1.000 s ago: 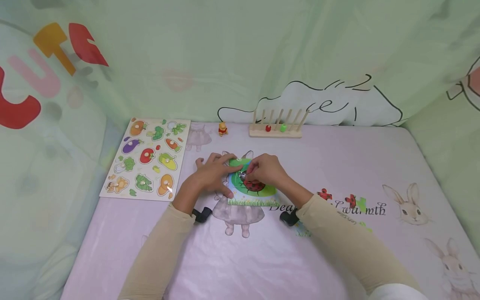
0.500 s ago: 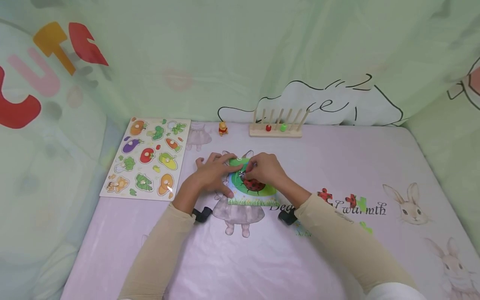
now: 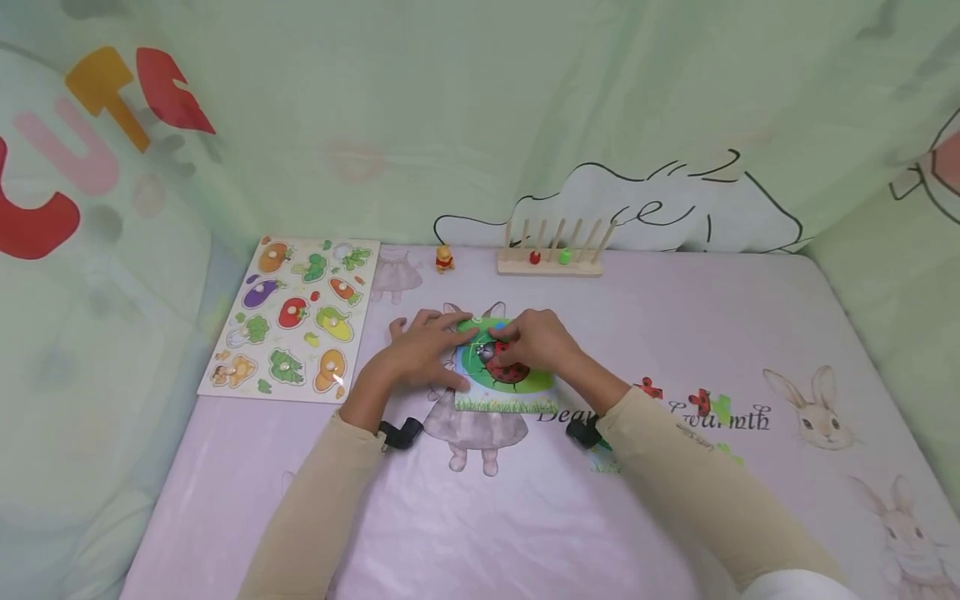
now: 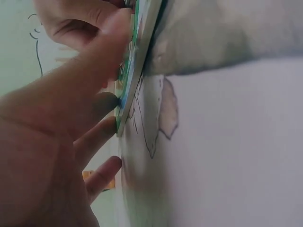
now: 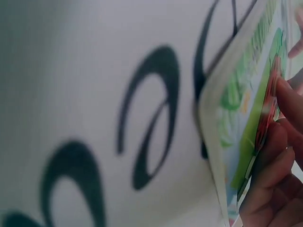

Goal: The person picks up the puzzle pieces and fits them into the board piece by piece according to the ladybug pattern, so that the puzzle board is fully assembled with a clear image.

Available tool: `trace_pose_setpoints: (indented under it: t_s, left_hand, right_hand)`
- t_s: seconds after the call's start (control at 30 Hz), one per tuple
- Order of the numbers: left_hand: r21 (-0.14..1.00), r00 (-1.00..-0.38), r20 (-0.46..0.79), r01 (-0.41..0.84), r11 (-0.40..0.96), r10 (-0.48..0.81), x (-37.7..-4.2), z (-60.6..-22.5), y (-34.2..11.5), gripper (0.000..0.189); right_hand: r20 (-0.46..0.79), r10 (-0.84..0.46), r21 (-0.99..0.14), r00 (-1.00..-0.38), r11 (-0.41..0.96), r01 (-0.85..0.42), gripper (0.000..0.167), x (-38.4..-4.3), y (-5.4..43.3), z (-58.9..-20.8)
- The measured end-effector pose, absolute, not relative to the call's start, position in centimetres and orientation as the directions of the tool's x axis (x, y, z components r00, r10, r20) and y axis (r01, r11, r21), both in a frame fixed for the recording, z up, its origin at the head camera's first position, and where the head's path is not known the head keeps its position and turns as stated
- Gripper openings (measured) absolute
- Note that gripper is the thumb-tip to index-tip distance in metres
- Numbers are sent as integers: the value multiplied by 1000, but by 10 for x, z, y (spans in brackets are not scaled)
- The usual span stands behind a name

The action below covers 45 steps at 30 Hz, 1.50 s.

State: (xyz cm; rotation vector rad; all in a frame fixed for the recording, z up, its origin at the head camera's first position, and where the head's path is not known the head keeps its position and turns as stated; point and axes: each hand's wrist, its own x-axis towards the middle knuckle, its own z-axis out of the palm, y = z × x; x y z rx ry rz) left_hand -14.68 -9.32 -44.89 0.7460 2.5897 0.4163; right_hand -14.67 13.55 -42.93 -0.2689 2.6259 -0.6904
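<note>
A square ladybug jigsaw puzzle [image 3: 506, 406] with a grass border lies flat in the middle of the table. My left hand [image 3: 420, 348] spreads over its left side, thumb and fingertips touching the edge and upper corner. In the left wrist view the fingers [image 4: 102, 137] reach along the board's edge. My right hand [image 3: 542, 340] is over the ladybug [image 3: 510, 375], index finger and thumb parted, with part of the puzzle showing between them. Its fingertips touch the red area in the right wrist view, other fingers [image 5: 272, 184] bent beneath. The hand covers the puzzle's upper right.
Loose jigsaw pieces lie to the right: a red one [image 3: 648, 387], a red-and-green one [image 3: 701, 404], and a grass-edged one [image 3: 604, 460] partly under the right forearm. A vegetable peg board [image 3: 307, 337], a small bear figure [image 3: 444, 259] and a wooden peg rack [image 3: 550, 267] stand further back.
My right index finger and thumb have moved apart over the ladybug, uncovering more of its head and a blue patch above. My left hand has stayed at the puzzle's left edge.
</note>
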Motion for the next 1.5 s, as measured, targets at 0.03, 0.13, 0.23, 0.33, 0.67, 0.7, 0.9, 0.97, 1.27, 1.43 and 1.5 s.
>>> trace_pose_setpoints:
  t_s: [0.03, 0.13, 0.23, 0.33, 0.67, 0.7, 0.9, 0.97, 1.27, 1.43, 1.5]
  left_hand:
    - [401, -774, -296, 431, 808, 560, -147, -450, -94, 85]
    - [408, -788, -275, 424, 809, 552, -148, -453, -93, 71]
    - [378, -809, -256, 420, 825, 529, -149, -454, -88, 64]
    - [346, -828, -248, 409, 844, 503, -149, -452, -83, 61]
    - [339, -834, -261, 392, 855, 486, -147, -444, -80, 67]
    - [337, -833, -262, 394, 855, 487, -147, -445, -80, 68]
    - [327, -834, -272, 389, 861, 480, -147, -444, -79, 69]
    - [329, -835, -276, 383, 863, 476, -146, -443, -78, 69]
    - [322, -840, -287, 369, 872, 461, -145, -442, -77, 67]
    - [304, -849, -295, 351, 885, 438, -145, -443, -76, 66]
    - [308, -850, -304, 339, 889, 430, -145, -442, -76, 67]
  right_hand:
    - [-346, -279, -505, -896, 860, -73, 52, -147, 135, -428]
    - [-358, -277, -500, -892, 863, -67, 51, -147, 134, -426]
    - [-364, -283, -505, -887, 860, -68, 50, -148, 134, -425]
    - [-364, -293, -515, -884, 854, -71, 49, -149, 135, -425]
    - [-364, -293, -485, -884, 870, -89, 49, -154, 134, -429]
    - [-361, -295, -481, -885, 871, -94, 49, -154, 134, -429]
    - [-363, -290, -500, -885, 862, -78, 49, -154, 135, -431]
    - [-366, -290, -509, -885, 858, -71, 49, -154, 135, -430]
    - [-374, -329, -533, -867, 841, -89, 50, -152, 140, -427]
    - [-380, -368, -521, -849, 843, -132, 53, -154, 146, -427]
    - [-374, -382, -525, -845, 839, -146, 52, -155, 149, -427]
